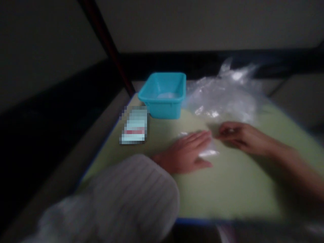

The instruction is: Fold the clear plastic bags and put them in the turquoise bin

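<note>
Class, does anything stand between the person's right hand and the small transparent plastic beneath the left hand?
Nothing visible stands between the right hand and the small transparent plastic, though blur hides whether they touch. The left hand lies over part of the plastic. The turquoise tub stands farther back, out of the way.

The table (235, 189) is yellow-green, edged blue. On it sit a tub (163, 109) at eleven o'clock, crumpled plastic (225, 98) at one, what may be a phone (135, 125) at ten and, centrally, a clear bag (209, 153).
</note>
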